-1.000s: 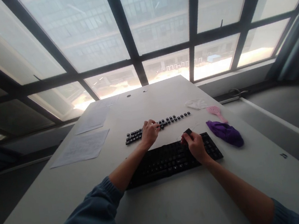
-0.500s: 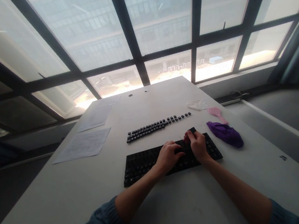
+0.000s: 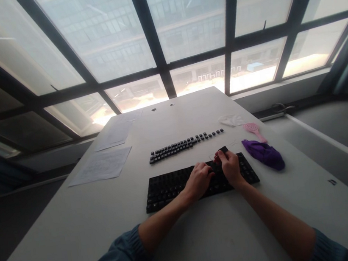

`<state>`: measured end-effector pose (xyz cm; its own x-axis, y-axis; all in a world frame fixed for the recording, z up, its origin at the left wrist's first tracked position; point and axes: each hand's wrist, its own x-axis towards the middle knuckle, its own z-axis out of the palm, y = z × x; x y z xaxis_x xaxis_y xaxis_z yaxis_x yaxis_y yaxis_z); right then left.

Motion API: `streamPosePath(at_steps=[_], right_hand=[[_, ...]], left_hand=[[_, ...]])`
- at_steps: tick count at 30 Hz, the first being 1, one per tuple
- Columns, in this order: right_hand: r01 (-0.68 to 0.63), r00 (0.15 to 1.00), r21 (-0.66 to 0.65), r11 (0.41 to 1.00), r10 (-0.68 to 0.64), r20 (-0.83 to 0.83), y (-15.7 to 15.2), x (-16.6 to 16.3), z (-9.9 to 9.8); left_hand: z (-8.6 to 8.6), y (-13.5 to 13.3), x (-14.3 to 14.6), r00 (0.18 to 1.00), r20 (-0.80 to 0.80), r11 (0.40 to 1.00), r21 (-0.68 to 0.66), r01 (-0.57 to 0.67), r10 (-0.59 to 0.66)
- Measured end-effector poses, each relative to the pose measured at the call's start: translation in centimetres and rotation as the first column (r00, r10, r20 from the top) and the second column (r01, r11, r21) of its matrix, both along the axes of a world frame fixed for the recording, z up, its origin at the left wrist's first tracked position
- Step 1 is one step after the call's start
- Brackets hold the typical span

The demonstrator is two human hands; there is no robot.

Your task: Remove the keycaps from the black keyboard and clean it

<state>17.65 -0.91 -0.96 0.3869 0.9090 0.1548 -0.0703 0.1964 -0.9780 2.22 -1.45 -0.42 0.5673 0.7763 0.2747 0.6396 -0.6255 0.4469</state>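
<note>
A black keyboard (image 3: 171, 187) lies on the white table (image 3: 207, 237) in front of me. My left hand (image 3: 199, 179) rests on its middle with fingers curled down onto the keys. My right hand (image 3: 229, 167) sits at the keyboard's upper right, pinching a small black tool (image 3: 224, 149) that sticks up past the fingertips. Beyond the keyboard, a long row of loose black keycaps (image 3: 184, 144) lies on the table.
A purple cloth (image 3: 264, 153), a pink brush (image 3: 252, 130) and a crumpled white bag (image 3: 231, 120) lie to the right. Paper sheets (image 3: 101, 165) are at the far left. Windows rise behind the table's far edge; floor drops off on both sides.
My left hand left the row of loose keycaps and came back onto the keyboard beside my right hand. The right hand has stayed near the keyboard's upper right.
</note>
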Motion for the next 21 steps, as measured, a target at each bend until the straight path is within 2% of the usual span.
streamPosePath(at_steps=[9,15,18,21], right_hand=[[0.018,1.000,0.022,1.000,-0.018,0.006,0.4,0.2,-0.8],[0.021,1.000,0.006,1.000,-0.021,-0.001,0.3,0.1,-0.4],[0.020,1.000,-0.005,1.000,-0.020,-0.020,0.3,0.1,-0.2],[0.019,0.999,-0.005,1.000,-0.020,-0.044,0.2,0.1,-0.2]], left_hand=[[-0.5,0.0,0.1,1.000,-0.029,0.998,0.059,-0.007,0.009],[-0.3,-0.1,0.2,0.998,0.039,0.998,0.042,-0.054,0.052],[0.1,-0.3,0.0,0.990,0.128,0.998,0.019,-0.068,0.065],[1.3,0.4,-0.7,0.981,0.176,0.997,-0.003,-0.078,0.077]])
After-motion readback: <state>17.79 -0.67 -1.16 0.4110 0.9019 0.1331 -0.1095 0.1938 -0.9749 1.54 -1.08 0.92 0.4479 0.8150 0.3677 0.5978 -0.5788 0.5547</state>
